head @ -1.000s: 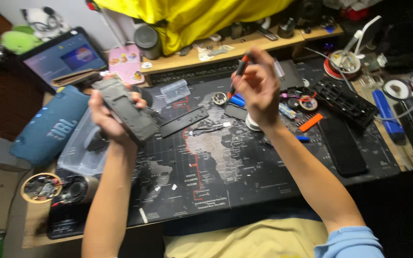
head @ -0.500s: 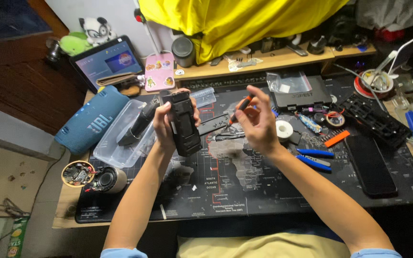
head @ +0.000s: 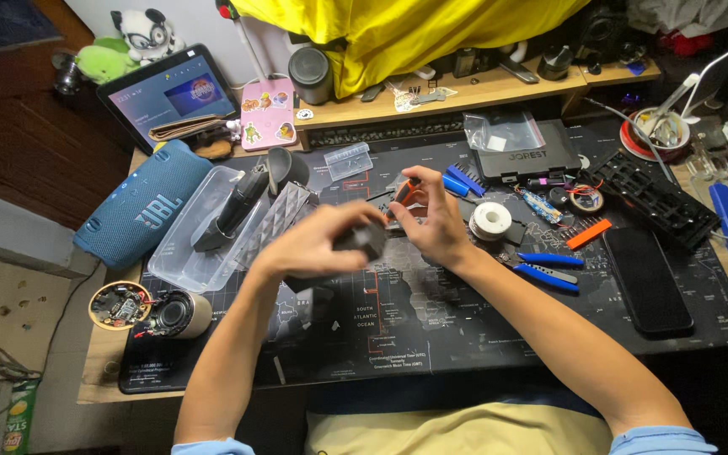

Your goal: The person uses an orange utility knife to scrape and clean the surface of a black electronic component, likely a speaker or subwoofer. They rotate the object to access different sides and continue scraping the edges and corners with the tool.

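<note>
Left grip: left hand [head: 318, 244] closed round a dark casing [head: 362, 240], blurred, held above the bench mat [head: 465, 329].
Right grip: right hand [head: 436, 223] pinching an orange-handled tool [head: 404, 195] at the casing's end.
Surroundings: solder spool [head: 492, 221] just beside; blue pliers [head: 545, 271] near.
Risk: tool tip may slip off the unsupported casing; loose small parts could drop among clutter.

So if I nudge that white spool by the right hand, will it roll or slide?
The white spool lies flat on the desk mat, so it would likely slide, not roll. It looks small and probably light. The blue-handled pliers sit close and may block it.
</note>
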